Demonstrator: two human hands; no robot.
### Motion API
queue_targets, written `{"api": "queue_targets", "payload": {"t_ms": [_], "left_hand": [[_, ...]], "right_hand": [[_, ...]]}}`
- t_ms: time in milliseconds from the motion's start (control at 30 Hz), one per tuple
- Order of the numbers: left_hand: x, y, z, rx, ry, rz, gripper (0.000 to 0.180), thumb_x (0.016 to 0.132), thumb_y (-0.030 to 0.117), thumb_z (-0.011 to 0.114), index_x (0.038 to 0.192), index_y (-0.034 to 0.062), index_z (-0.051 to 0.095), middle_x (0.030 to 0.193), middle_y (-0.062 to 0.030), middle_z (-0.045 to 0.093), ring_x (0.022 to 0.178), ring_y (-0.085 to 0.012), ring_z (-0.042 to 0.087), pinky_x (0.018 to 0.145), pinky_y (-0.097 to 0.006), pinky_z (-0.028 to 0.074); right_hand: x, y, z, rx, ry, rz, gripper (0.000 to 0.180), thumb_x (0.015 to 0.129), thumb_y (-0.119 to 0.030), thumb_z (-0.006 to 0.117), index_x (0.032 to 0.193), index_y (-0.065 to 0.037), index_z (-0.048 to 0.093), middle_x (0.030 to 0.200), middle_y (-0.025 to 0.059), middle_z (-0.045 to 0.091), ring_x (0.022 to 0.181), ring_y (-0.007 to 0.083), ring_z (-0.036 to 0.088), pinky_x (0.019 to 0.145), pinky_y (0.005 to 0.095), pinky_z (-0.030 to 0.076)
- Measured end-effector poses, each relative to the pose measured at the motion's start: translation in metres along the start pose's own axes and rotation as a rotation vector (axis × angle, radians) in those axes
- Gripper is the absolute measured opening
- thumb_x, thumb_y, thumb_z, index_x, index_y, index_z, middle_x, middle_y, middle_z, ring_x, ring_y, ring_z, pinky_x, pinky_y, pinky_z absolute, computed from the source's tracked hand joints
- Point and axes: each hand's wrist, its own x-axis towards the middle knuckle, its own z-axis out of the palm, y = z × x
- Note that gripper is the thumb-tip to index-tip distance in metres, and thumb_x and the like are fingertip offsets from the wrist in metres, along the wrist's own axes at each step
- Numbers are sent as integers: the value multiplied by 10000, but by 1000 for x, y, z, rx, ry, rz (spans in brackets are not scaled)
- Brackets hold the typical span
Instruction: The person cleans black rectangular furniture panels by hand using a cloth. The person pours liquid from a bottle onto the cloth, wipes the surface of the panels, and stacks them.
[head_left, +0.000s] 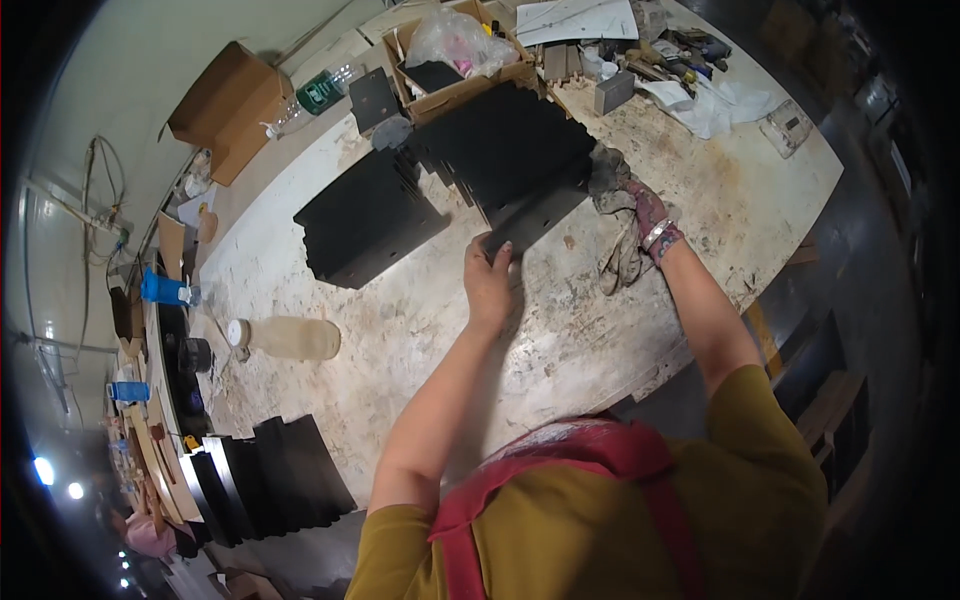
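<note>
My left hand [488,284] grips the near left end of a long black panel [542,212], thumb on top and fingers curled round the edge. At the panel's other end, my right hand [651,212], in a stained purplish covering, is closed on a dirty grey rag [622,262]. Part of the rag is bunched against the panel's right end, and a loose part hangs onto the table. Directly behind the held panel lies a stack of similar black panels [505,140]. Another black stack [368,222] rests to its left.
A cloudy plastic bottle [300,338] lies at the left of the stained table [400,345]. More black panels [275,480] stand at the near left edge. Along the back are a cardboard box [460,95], a green-labelled bottle [322,92], a grey block [614,92] and scattered tools.
</note>
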Motion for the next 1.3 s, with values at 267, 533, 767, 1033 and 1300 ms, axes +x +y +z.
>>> {"api": "queue_targets", "payload": {"t_ms": [267, 533, 767, 1033, 1300], "left_hand": [[-92, 33, -53, -501, -83, -379, 228, 939, 207, 603, 1054, 18, 544, 963, -38, 631, 873, -103, 589, 787, -264, 476], [-144, 4, -106, -380, -69, -566, 150, 941, 182, 594, 1016, 56, 560, 912, 0, 620, 808, -82, 589, 739, -235, 491], [-163, -6, -120, -676, -37, -532, 173, 945, 179, 584, 1066, 58, 556, 974, -30, 631, 863, -116, 604, 726, -261, 494], [-158, -9, -164, -241, -321, -603, 354, 1001, 373, 445, 990, 41, 567, 719, -53, 602, 607, -112, 553, 535, -246, 451], [-80, -42, -312, 190, 544, -50, 782, 837, 234, 732, 1419, 5, 261, 1194, -159, 506, 1017, -223, 536, 872, -314, 468]], "right_hand": [[-104, -66, 144, -1252, -534, -842, 389, 884, -207, 491, 1234, -41, 533, 1196, 126, 600, 1085, 250, 589, 893, 420, 506], [-83, 7, 65, -1354, -201, -579, 240, 893, -79, 498, 1074, -88, 656, 945, 120, 645, 787, 217, 647, 690, 344, 540], [-200, -33, 221, -1404, -790, -756, 305, 883, -172, 485, 1160, -145, 609, 1038, 116, 662, 877, 252, 660, 721, 423, 542], [-105, -31, 26, -1186, 110, -104, 366, 921, -227, 537, 1236, -46, 577, 1140, 176, 634, 1107, 292, 578, 963, 351, 437], [-213, -44, 22, 655, -313, 232, 455, 1002, -299, 365, 1354, -28, 464, 1323, 146, 543, 1193, 312, 538, 1039, 447, 423]]}}
